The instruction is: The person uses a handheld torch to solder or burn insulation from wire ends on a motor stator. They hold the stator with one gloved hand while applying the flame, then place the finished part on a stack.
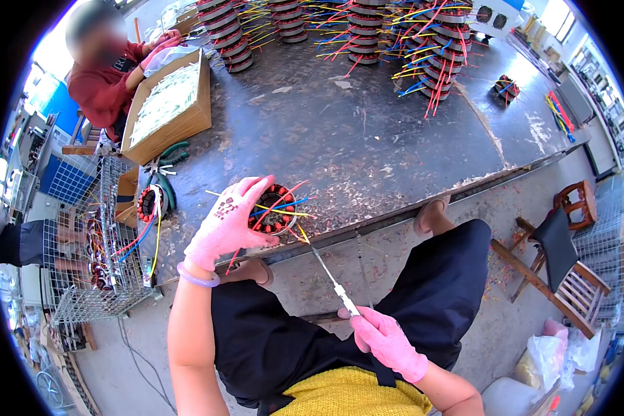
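My left hand (227,220), in a pink glove, grips a ring-shaped motor stator (284,223) at the table's front edge, its thumb and fingers round the rim. Red, blue and yellow wires stick out of the stator. My right hand (388,341), also gloved in pink, is closed on a slim white-ended stick-like piece (345,299) above my lap. Its thin pale part slants up to the stator's yellow and red wire ends; I cannot tell whether it is a tool or a sleeve. Left of my left hand lies another wired stator (150,204).
Green-handled pliers (165,168) lie near a carton (202,93) of white strips, where a co-worker (104,76) sits. Tall stacks of stators (442,66) stand at the back of the table (395,156). A wire basket (83,305) is at left, a wooden chair (568,267) at right.
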`<state>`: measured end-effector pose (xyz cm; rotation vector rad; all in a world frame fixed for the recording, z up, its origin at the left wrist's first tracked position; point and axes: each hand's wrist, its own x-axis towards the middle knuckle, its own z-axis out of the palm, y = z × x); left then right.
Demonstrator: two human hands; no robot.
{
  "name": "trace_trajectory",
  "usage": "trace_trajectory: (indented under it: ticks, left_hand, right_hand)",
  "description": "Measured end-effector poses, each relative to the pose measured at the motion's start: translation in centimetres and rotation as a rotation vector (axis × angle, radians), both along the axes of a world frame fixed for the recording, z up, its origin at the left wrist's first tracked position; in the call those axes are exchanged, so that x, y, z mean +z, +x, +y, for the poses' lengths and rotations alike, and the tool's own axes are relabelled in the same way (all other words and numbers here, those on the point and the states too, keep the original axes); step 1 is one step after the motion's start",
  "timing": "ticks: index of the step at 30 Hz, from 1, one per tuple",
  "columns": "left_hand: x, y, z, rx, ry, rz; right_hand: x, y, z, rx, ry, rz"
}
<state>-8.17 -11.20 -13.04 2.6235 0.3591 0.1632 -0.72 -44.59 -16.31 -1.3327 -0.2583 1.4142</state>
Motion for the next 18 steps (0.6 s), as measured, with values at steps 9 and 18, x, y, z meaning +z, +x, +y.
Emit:
trace_trajectory:
  ticks: [9, 18]
  left_hand:
    - [-0.09, 0.05, 0.22, -0.015, 0.006, -0.003]
    - [0.10, 0.12, 0.07, -0.008, 0.013, 0.014]
  right_hand:
    - [-0.09, -0.05, 0.22, 0.005, 0.015, 0.005]
    - [-0.13, 0.11, 0.00, 0.036, -0.009, -0.074]
